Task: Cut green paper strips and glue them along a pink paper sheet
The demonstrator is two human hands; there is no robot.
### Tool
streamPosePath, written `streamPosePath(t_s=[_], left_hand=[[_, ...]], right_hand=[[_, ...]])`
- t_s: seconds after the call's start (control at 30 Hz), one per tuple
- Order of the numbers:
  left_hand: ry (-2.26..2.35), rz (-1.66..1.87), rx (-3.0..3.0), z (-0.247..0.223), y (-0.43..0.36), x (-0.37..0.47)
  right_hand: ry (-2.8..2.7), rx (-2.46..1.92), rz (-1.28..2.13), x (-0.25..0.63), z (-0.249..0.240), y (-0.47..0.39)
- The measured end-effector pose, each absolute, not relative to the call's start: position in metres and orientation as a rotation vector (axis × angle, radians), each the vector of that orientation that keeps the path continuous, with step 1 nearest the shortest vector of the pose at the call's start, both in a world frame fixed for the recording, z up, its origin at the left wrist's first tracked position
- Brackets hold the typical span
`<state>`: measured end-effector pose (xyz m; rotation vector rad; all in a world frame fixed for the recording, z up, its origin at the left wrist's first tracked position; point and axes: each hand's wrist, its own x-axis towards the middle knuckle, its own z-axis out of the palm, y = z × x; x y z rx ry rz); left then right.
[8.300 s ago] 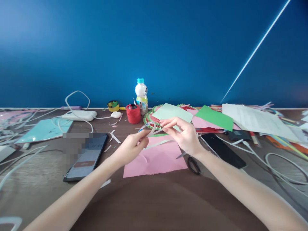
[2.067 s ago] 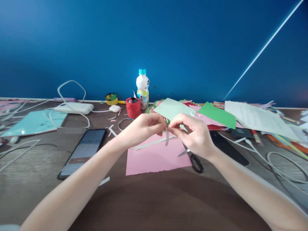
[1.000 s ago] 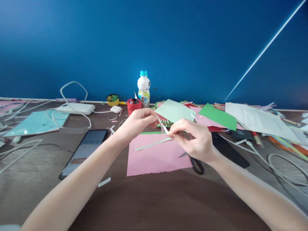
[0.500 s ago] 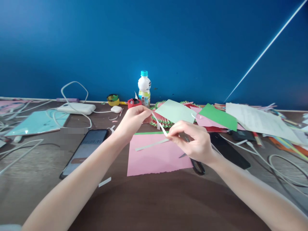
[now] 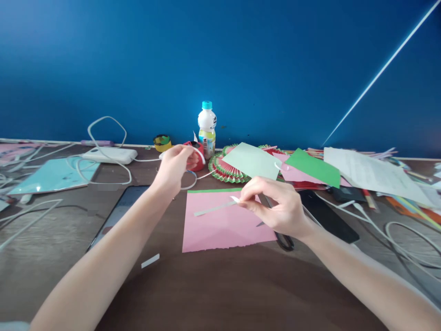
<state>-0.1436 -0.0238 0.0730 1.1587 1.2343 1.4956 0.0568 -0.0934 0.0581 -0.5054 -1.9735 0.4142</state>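
Observation:
My left hand [image 5: 177, 168] is closed on a thin white strip [image 5: 200, 151] that curves out from the fingers, in front of the red tape roll [image 5: 195, 163]. Over the pink paper [image 5: 217, 232], my right hand [image 5: 275, 202] pinches a small white piece [image 5: 234, 199]. A pale strip [image 5: 212, 209] lies on the pink paper, its right end reaching under my right fingers. Scissors [image 5: 285, 241] with black handles lie at the paper's right edge, partly hidden by my right hand.
A bottle [image 5: 207, 131] stands by the wall beside a folded red-green paper fan [image 5: 229, 168]. Pale green paper [image 5: 253, 160] covers part of the fan. Phones lie left [image 5: 119, 207] and right [image 5: 327, 216]. Cables and a white power bank [image 5: 110, 155] are at left.
My left hand has moved left and away from my right hand, with the white strip curving from it. The strip no longer spans both hands. My right hand has barely moved.

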Motion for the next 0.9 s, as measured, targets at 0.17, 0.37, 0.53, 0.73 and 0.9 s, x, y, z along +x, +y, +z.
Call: streamPosePath(t_s=[0.17,0.37,0.53,0.73,0.9], left_hand=[[1.191,1.424,1.281,0.075,-0.024,-0.15],[0.991,0.697,1.652,0.08,-0.046,-0.137],[0.926,0.558,1.746,0.078,-0.046,-0.137],[0.948,0.524,1.724,0.071,-0.04,-0.143],[1.006,0.368,1.862,0.072,-0.04,-0.146]], right_hand=[[-1.723,-0.775,0.928,0.055,0.058,-0.087],[-1.413,-0.823,1.318,0.052,0.039,-0.069],[-1.32,-0.773,1.427,0.052,0.032,-0.065],[-1.245,-0.793,1.463,0.052,0.032,-0.064],[-1.375,-1.0,1.288,0.047,0.018,-0.058]])
